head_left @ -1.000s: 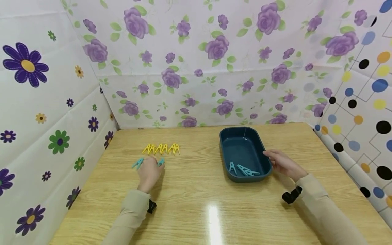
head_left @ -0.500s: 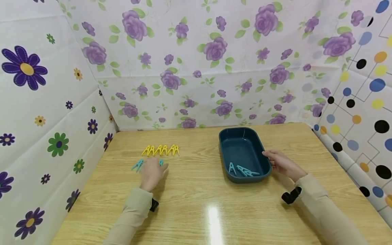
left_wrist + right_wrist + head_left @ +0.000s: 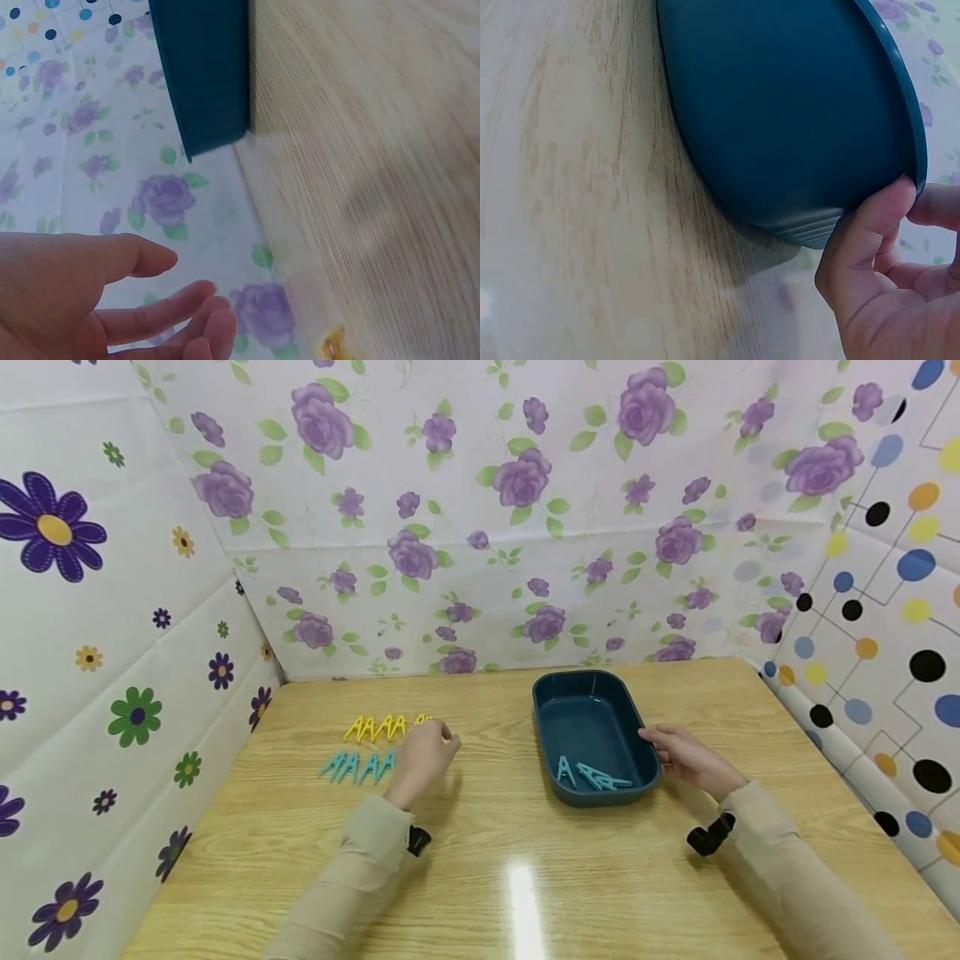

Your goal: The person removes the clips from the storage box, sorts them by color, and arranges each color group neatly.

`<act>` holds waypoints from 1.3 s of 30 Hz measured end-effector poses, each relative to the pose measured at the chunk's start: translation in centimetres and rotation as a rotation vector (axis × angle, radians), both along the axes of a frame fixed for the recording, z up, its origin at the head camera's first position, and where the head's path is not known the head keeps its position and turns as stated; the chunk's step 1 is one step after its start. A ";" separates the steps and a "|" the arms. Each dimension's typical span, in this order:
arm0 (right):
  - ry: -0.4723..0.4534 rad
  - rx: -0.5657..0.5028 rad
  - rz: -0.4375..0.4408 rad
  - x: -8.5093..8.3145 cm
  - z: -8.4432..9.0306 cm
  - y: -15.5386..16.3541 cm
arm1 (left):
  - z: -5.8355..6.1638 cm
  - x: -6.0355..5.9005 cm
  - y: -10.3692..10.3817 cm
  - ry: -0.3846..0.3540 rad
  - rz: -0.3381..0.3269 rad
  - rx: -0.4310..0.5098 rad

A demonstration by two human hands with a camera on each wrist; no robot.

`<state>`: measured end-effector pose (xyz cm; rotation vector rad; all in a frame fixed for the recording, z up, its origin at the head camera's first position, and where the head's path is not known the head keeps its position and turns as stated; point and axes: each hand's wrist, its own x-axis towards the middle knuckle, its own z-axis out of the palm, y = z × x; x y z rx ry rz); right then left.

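My left hand (image 3: 422,762) hovers at the right end of two rows of plastic clothespins, its fingers loosely bent and holding nothing in the left wrist view. It partly covers the end of the row of yellow clothespins (image 3: 375,727). Just left of the hand, blue clothespins (image 3: 350,766) stand in a nearer row. My right hand (image 3: 692,760) pinches the right rim of a dark teal bin (image 3: 592,697) between thumb and fingers; in the right wrist view, the thumb (image 3: 891,204) presses the rim. Several blue clothespins (image 3: 600,777) lie at the bin's near end.
Everything rests on a wooden table (image 3: 480,877). A floral cloth (image 3: 480,543) hangs along its back edge, with patterned cloths at the left and right. Bare tabletop lies between the clothespin rows and the bin.
My left hand has lifted off the blue clothespins and moved right, leaving their row in plain view. The right hand and the bin have stayed put.
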<state>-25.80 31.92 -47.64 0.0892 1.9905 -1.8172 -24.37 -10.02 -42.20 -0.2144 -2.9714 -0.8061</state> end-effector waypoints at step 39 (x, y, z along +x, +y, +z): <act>0.014 -0.022 -0.017 0.1 -0.2 -0.1 | 1.2 -2.0 20.5 -0.387 -0.351 -0.612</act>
